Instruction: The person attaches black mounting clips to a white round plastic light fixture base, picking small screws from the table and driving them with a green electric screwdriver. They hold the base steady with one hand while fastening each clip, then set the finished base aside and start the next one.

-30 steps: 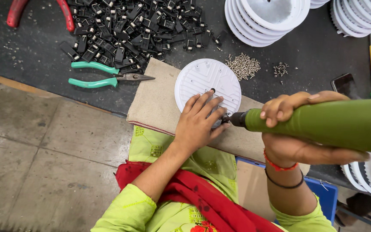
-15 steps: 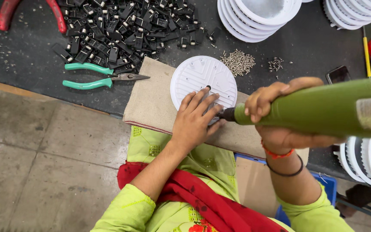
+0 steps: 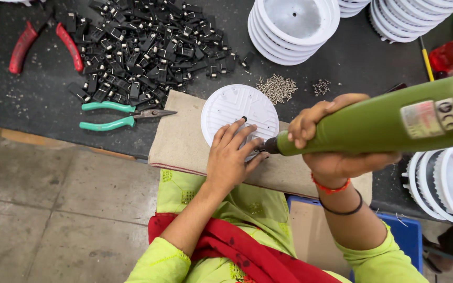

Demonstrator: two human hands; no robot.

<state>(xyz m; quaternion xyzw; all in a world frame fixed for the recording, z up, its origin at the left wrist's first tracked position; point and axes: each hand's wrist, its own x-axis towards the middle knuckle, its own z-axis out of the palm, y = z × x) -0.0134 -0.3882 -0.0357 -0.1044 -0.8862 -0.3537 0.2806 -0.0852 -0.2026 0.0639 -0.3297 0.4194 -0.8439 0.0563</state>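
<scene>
— What had the grip?

— The right hand (image 3: 336,152) was wrapped shut round a green driver (image 3: 373,123), its tip down at the near edge of a white disc (image 3: 239,112). The left hand (image 3: 232,157) lay flat, fingers spread and closed on nothing, pressing the disc down.

— And where did the disc sit?

— On a tan pad (image 3: 176,147) at the bench (image 3: 53,110) edge, right in front of the person.

— How would it handle?

— I judged it light, stiff moulded plastic, ribbed on top with a small hole near the middle. It looked smooth enough to skid or spin under the driver, so the flat palm on its near half seemed the right hold; to lift it, the rim would serve. The driver looked bulky, best held round the barrel as it was.

— What lay beyond?

— A heap of screws (image 3: 278,89) just past the disc, teal pliers (image 3: 116,115) to the left, a spread of black parts (image 3: 142,47) behind them, and red-handled cutters (image 3: 43,44) farther off. White housings were stacked at the back (image 3: 292,26) and to the right (image 3: 446,183).
</scene>
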